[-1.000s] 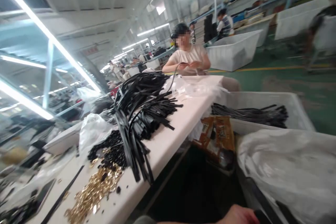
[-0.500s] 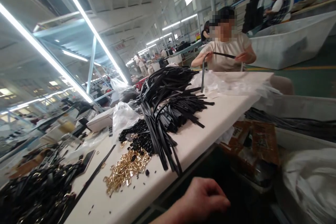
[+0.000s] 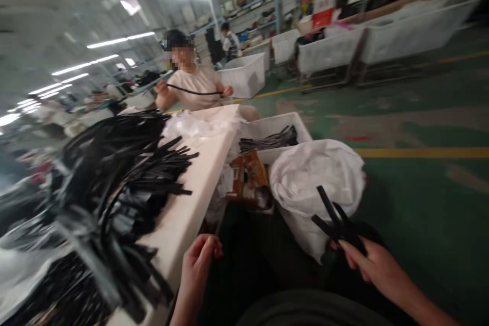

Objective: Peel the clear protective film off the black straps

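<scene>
My right hand [image 3: 372, 262] grips a few flat black straps [image 3: 327, 209], their ends fanning out up and to the left in front of a white sack [image 3: 317, 175]. My left hand [image 3: 198, 260] is curled closed beside the edge of the pale table [image 3: 202, 178], with nothing visible in its fingers. To its left, a large heap of black straps [image 3: 148, 173] lies on the table and hangs over the near edge, blurred by motion. Small black pieces [image 3: 64, 290] lie below the heap at lower left.
Across the table a co-worker [image 3: 196, 81] holds a black strap [image 3: 194, 90] stretched between both hands. A white bin [image 3: 301, 127] with straps stands behind the sack, with brown packets [image 3: 248, 175] alongside. Large white carts [image 3: 330, 53] line the floor farther back.
The view has swung right, and the gold buckles have left it. My right hand with the straps and the white sack's full opening have come into view. My left hand stays closed.
</scene>
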Demonstrator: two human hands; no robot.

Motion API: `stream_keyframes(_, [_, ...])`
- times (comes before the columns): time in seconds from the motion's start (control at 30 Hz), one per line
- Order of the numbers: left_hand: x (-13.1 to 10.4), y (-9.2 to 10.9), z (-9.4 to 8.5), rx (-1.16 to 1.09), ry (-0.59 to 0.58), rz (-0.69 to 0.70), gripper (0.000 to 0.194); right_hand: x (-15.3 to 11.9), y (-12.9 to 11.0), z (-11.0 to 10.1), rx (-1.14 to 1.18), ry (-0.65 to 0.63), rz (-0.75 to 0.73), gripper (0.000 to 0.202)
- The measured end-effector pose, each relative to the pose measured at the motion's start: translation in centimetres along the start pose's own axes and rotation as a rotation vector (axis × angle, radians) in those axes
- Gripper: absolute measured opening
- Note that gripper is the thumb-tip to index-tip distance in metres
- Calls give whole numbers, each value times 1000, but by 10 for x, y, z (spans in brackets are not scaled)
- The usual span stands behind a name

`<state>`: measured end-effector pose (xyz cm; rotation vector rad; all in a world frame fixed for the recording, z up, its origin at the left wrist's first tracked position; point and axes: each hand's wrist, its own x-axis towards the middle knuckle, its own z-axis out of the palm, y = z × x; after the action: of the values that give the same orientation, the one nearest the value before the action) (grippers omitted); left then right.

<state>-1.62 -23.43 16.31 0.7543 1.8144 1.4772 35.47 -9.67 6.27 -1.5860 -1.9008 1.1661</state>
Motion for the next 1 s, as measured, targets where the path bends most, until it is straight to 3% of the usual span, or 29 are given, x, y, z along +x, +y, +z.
stream_keyframes(0.1, [34, -35, 56, -53, -208, -148, 39, 0, 20, -6, 87, 24, 83, 48])
stream_keyframes(0.23, [92, -82, 125, -107, -344, -342, 44, -1, 54, 0, 0, 205, 175, 46])
stream_keyframes(0.37, [150, -119, 186, -83, -385, -441, 37, -3, 78, 8, -120, 280, 214, 45])
stream_keyframes(0.47, [183, -142, 234, -34, -385, -474, 26, -1, 87, 13, -205, 258, 209, 46])
stream_keyframes(0.67, [221, -190, 327, 129, -388, -477, 16, -1, 99, 18, -216, 185, 258, 41])
stream_keyframes(0.83, [233, -239, 373, 410, -388, -423, 38, -3, 107, 13, -172, 202, 280, 40])
stream_keyframes(1.0, [241, -273, 383, 710, -360, -311, 67, -7, 120, 13, -142, 244, 206, 33])
